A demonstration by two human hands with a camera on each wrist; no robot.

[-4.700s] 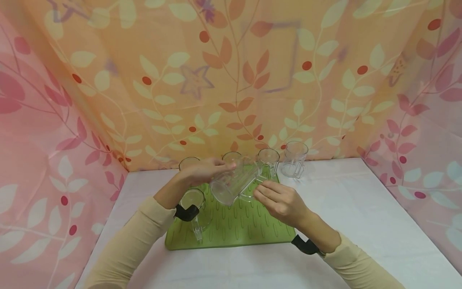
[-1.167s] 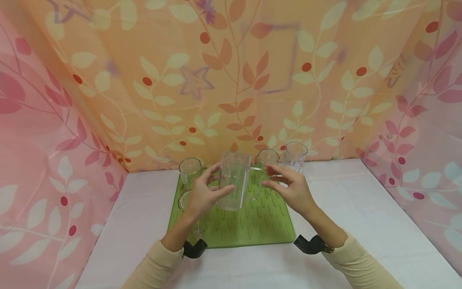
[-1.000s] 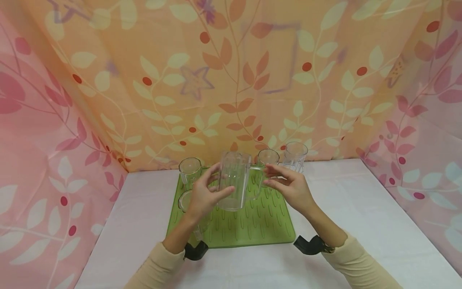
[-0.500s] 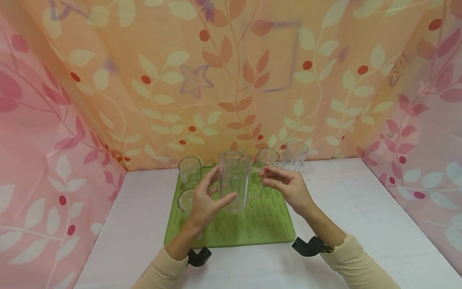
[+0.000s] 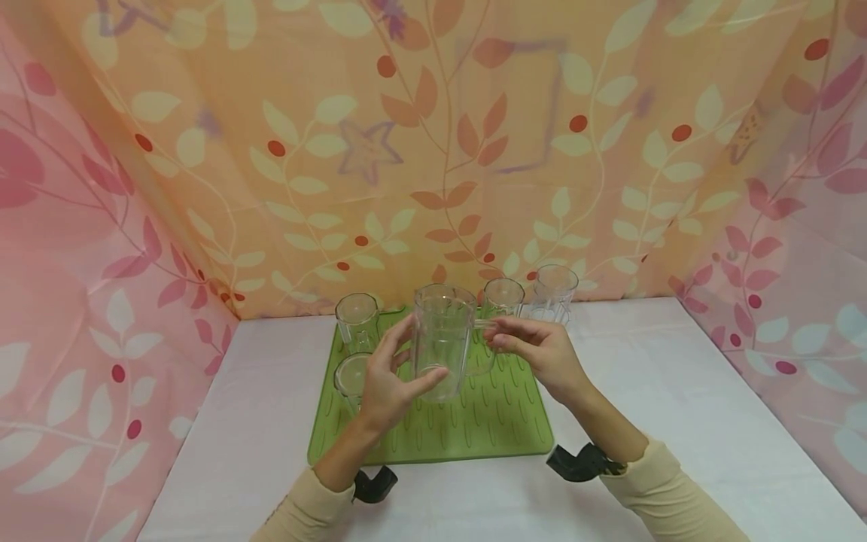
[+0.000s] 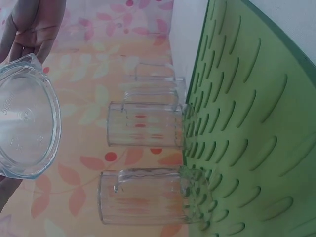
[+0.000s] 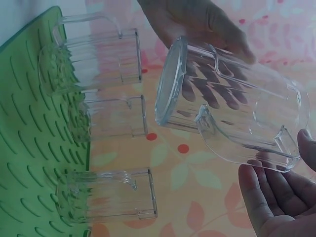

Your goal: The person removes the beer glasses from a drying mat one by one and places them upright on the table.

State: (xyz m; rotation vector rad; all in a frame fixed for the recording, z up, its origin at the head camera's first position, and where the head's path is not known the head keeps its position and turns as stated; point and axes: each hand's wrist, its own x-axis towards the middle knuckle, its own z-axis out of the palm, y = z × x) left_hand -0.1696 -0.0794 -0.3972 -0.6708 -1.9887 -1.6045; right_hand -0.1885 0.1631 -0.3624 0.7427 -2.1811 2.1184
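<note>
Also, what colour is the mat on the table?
The mat is green; it shows best in the head view, where most of it is in sight.

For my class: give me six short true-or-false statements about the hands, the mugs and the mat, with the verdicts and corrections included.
1. The left hand holds a clear mug round its body. True.
2. The right hand grips that mug by its rim. False: it holds the mug by its handle.
3. The green mat has raised ridges. True.
4. The held mug is lying on its side on the mat. False: it is held above the mat with its opening upward.
5. The rear right mug stands off the mat, on the white tablecloth. True.
6. Both sleeves are black. False: both are cream.
</note>
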